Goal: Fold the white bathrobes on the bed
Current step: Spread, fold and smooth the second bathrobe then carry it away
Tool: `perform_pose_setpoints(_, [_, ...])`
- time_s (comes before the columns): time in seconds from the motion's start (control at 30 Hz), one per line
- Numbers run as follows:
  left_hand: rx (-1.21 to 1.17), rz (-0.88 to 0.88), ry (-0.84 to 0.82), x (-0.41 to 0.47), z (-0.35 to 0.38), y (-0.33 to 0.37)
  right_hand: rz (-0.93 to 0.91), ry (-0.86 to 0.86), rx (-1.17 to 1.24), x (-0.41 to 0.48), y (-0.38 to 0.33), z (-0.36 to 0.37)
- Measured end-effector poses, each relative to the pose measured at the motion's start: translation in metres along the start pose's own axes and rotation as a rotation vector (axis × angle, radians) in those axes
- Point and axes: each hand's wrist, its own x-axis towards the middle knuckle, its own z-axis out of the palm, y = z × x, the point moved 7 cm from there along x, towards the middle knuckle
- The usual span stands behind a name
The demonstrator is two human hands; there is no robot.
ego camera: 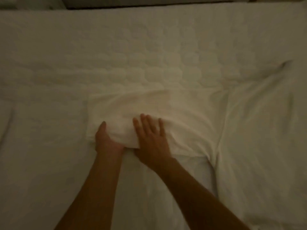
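Dim shot, white quilted bed (41, 63) fills the view. Left of centre, the left hand (107, 140) grips the near left edge of the bathrobe (166, 110), thumb on top and fingers tucked under the fold. The bathrobe lies mid-bed as a partly folded, bunched white block. The right hand (152, 136) sits just beside the left, flat on the bathrobe, palm down with fingers straight and spread, gripping nothing. Further right, wrinkled white cloth (257, 130) spreads across the bed; cannot tell whether it belongs to the same bathrobe.
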Motion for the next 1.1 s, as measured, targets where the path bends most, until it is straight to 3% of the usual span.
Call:
perform_pose_setpoints(0.07, [-0.063,0.042,-0.016,0.005,0.010,0.021,0.011,-0.029,0.013,0.018,-0.018,0.003])
perform_pose_setpoints(0.13, [-0.024,0.262,0.046,-0.019,0.023,0.054,0.000,-0.023,0.091,0.026,-0.030,-0.008])
perform_pose_setpoints(0.2, [0.071,0.494,0.034,-0.063,0.051,0.070,0.026,0.055,0.342,0.024,-0.026,-0.040])
perform_pose_setpoints(0.33, [0.274,0.832,-0.325,-0.195,0.156,0.044,0.330,0.407,1.014,-0.012,0.054,-0.123])
perform_pose_setpoints(0.43, [0.592,1.019,-0.609,-0.289,0.234,-0.035,0.373,0.512,1.360,-0.059,0.131,-0.151])
perform_pose_setpoints(0.5, [0.984,1.055,-0.809,-0.327,0.267,-0.105,0.319,0.520,1.557,-0.098,0.185,-0.161])
perform_pose_setpoints(0.57, [1.411,1.067,-0.884,-0.329,0.274,-0.172,0.447,0.432,1.710,-0.138,0.245,-0.154])
perform_pose_setpoints(0.6, [1.543,1.100,-0.889,-0.318,0.270,-0.196,0.685,0.349,1.645,-0.162,0.277,-0.145])
perform_pose_setpoints(0.67, [1.696,1.223,-0.833,-0.283,0.255,-0.229,1.188,0.150,1.259,-0.218,0.331,-0.128])
perform_pose_setpoints(0.73, [1.915,1.247,-0.802,-0.244,0.236,-0.258,1.340,0.075,0.774,-0.255,0.369,-0.136])
perform_pose_setpoints(0.8, [2.091,1.197,-0.795,-0.218,0.215,-0.271,1.169,0.186,0.404,-0.246,0.388,-0.158])
perform_pose_setpoints(0.9, [2.055,1.305,-0.771,-0.219,0.219,-0.262,0.742,0.389,0.265,-0.186,0.378,-0.181])
perform_pose_setpoints(1.0, [2.044,1.386,-0.626,-0.208,0.227,-0.241,0.424,0.195,0.117,-0.112,0.356,-0.159])
perform_pose_setpoints(1.1, [2.144,1.350,-0.612,-0.179,0.198,-0.238,0.298,0.019,-0.116,-0.094,0.390,-0.117])
